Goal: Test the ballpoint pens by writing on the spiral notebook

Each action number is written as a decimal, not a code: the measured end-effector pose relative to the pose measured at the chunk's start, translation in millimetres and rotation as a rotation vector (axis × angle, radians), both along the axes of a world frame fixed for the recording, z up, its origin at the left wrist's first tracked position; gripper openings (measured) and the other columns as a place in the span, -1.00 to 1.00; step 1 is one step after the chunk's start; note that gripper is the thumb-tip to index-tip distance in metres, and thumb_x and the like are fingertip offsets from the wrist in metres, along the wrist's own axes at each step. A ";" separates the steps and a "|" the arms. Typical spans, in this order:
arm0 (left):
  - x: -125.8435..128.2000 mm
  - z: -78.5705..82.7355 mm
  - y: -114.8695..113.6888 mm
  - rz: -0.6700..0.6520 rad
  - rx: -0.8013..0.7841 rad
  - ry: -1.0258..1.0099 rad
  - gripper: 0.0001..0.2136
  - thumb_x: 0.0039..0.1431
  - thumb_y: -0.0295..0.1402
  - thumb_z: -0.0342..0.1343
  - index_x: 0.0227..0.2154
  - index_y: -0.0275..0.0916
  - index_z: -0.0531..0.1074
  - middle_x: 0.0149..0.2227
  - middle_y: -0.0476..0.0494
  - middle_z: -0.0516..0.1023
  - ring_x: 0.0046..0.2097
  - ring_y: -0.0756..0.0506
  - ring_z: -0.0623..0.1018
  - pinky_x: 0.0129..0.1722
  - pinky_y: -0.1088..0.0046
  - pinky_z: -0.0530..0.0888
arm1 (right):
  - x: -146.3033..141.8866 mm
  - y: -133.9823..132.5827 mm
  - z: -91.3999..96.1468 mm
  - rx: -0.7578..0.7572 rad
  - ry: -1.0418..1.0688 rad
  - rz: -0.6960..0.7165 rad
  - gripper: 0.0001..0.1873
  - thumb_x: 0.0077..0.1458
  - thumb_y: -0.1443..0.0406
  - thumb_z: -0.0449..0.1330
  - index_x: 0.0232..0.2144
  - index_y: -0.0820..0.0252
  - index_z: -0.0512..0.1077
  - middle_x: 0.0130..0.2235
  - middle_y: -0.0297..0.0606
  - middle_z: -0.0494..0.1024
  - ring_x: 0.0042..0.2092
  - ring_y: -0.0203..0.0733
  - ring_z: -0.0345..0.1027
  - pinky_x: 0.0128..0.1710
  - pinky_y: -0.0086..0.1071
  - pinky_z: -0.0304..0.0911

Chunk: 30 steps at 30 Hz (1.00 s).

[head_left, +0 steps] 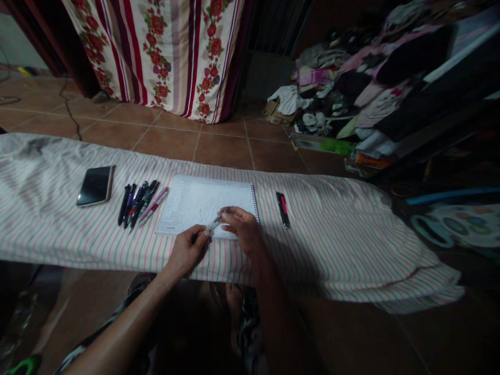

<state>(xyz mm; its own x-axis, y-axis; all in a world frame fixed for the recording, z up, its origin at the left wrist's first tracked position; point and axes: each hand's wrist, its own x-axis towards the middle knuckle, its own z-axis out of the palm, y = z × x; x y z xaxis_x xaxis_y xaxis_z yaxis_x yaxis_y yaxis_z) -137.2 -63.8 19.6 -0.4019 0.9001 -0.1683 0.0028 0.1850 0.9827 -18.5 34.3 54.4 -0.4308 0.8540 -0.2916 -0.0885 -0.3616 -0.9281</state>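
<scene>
A slim pen (214, 223) with a pale, clear-looking barrel is held slantwise above the lower edge of a spiral notebook (207, 195). My left hand (190, 244) is closed around the pen's lower end. At its upper end, the fingertips of my right hand (242, 225) pinch the pen; the exact grip is partly hidden. Left of the notebook lies a row of several pens (136, 203), the nearest one a pink pen (154, 205). To the right, two pens, black and red (283, 209), lie side by side on the striped cloth (344, 234).
A dark-screened phone (95, 185) rests on the cloth at the left. Beyond the long cloth-covered surface are a tiled floor (222, 148) and a floral curtain (156, 57). Clothes (351, 88) are piled at the back right. A green-handled object (27, 364) shows at lower left.
</scene>
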 end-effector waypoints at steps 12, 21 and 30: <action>-0.8 -5.1 0.7 -0.013 0.031 -0.095 -0.68 0.00 -0.12 0.10 -0.32 -0.31 0.42 -0.59 0.02 0.40 -0.59 0.06 0.34 -0.61 0.56 0.24 | 0.4 1.2 1.6 -0.032 0.044 0.004 -0.67 -0.30 0.20 0.32 -0.39 0.19 0.47 -0.34 -0.25 0.55 -0.32 -0.24 0.42 -0.42 -0.46 0.26; -0.5 -4.6 0.6 -0.015 0.032 -0.111 -0.71 0.01 -0.13 0.10 -0.35 -0.28 0.41 -0.60 0.05 0.39 -0.60 0.08 0.32 -0.61 0.57 0.22 | 0.9 -0.7 0.6 0.000 0.031 0.023 -0.70 -0.25 0.20 0.30 -0.37 0.18 0.47 -0.32 -0.25 0.56 -0.30 -0.24 0.43 -0.41 -0.46 0.28; -2.2 -8.0 0.6 0.003 0.035 -0.168 -0.70 0.00 -0.12 0.12 -0.36 -0.28 0.40 -0.62 0.07 0.34 -0.61 0.08 0.31 -0.63 0.59 0.20 | 17.4 20.4 -10.8 0.211 -0.222 -0.267 -0.65 -0.17 0.15 0.21 -0.32 0.24 0.46 -0.42 -0.24 0.55 -0.39 -0.24 0.43 -0.52 -0.49 0.23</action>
<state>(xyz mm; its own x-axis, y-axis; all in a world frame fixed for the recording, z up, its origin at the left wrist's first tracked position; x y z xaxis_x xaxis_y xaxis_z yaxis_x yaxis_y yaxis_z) -139.5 -63.2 11.6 -0.3730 0.9056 -0.2017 -0.1627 0.1502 0.9752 -1.1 54.7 43.7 -0.1324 0.9784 -0.1586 0.0573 -0.1521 -0.9867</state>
